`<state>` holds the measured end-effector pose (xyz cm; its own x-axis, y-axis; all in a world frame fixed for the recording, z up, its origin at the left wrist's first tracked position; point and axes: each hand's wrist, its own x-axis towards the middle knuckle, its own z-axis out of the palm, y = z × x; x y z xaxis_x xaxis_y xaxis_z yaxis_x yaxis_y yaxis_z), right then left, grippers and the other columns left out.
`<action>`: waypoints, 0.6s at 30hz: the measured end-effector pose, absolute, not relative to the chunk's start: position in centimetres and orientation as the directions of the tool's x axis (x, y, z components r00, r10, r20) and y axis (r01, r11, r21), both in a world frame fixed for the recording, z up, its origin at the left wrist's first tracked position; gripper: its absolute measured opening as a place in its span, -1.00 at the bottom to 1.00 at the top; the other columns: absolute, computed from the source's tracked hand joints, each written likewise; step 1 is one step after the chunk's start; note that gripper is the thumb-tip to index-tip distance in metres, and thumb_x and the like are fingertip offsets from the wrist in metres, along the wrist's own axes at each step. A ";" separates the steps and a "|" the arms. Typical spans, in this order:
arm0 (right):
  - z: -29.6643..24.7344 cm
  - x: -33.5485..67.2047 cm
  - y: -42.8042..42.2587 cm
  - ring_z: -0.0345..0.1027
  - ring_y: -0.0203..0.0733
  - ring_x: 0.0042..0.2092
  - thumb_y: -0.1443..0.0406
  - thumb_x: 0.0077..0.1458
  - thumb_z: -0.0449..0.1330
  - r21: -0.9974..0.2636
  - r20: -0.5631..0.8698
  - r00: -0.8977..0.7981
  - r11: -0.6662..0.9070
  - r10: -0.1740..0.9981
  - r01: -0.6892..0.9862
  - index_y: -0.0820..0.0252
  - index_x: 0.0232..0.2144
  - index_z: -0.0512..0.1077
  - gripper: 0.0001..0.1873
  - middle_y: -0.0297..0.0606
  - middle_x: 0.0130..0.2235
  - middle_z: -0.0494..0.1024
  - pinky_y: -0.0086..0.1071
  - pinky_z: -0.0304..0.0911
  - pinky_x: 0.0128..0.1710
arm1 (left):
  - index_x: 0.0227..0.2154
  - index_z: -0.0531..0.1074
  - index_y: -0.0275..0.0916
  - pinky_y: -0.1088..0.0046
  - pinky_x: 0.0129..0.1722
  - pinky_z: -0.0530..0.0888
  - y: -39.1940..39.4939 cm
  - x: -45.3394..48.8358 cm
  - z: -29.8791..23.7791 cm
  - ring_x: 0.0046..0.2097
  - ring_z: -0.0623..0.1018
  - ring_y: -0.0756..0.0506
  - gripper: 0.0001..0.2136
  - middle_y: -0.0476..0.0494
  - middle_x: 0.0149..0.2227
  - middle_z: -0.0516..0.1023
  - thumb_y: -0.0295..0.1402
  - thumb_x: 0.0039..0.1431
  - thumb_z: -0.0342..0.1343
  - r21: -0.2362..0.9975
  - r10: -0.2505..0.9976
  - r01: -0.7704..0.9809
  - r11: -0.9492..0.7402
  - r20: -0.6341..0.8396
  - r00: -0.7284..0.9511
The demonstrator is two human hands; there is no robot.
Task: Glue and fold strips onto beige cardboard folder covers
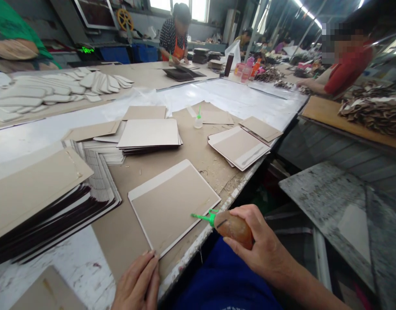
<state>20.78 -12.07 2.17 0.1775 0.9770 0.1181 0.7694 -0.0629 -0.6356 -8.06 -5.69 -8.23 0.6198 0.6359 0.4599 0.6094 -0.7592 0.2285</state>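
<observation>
My right hand [259,241] is wrapped round a glue bottle [233,229] with amber contents and a green nozzle. The bottle lies tilted, its nozzle pointing left over the near edge of a beige panel [175,202]. That panel has pale borders and lies flat on the brown-covered table. A thin glossy streak shows near its right corner. My left hand [138,280] rests at the panel's near corner, fingers stretched out and close together, fingertips touching it; the thumb is hidden.
Stacked panels [149,133] stand behind, and a taller fanned stack [56,202] is at left. More panels [239,148] lie at right near the table edge. A small green-tipped bottle [198,121] stands mid-table. People work across the table and at right.
</observation>
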 end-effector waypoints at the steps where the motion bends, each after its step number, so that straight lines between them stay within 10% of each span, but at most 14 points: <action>1: 2.1 20.2 -12.0 0.27 -0.15 -0.11 0.36 -0.01 0.16 -0.649 0.104 0.162 -0.056 0.981 0.758 0.09 -0.06 0.17 -0.57 -0.21 -0.13 0.27 -0.25 0.28 -0.10 | -0.08 0.33 -0.30 0.29 -0.06 0.42 -5.8 -7.8 -8.1 -0.06 0.45 -0.15 -0.73 -0.25 -0.10 0.45 -0.47 0.13 0.01 0.242 0.646 0.616 -0.750 0.470 0.602; 11: 1.7 16.6 -11.5 0.27 -0.19 -0.12 0.37 -0.07 0.19 -0.836 -0.075 0.110 -0.122 0.991 0.535 0.09 -0.11 0.19 -0.57 -0.27 -0.15 0.31 -0.29 0.24 -0.09 | -0.12 0.34 -0.29 0.33 -0.07 0.42 -6.0 -6.9 -7.4 -0.07 0.45 -0.12 -0.77 -0.23 -0.13 0.45 -0.48 0.14 0.01 0.273 0.672 0.641 -0.717 0.516 0.531; 18: 1.9 18.9 -10.8 0.34 -0.25 -0.35 0.06 -0.05 0.18 -0.883 -0.366 0.102 -0.311 0.925 -0.350 0.10 -0.13 0.15 -0.52 -0.30 -0.26 0.40 -0.42 0.28 -0.44 | -0.05 0.33 -0.29 0.34 -0.13 0.45 -5.0 -9.0 -9.3 -0.08 0.47 -0.15 -0.70 -0.26 -0.10 0.46 -0.44 0.13 0.01 0.178 0.553 0.544 -0.820 0.493 0.671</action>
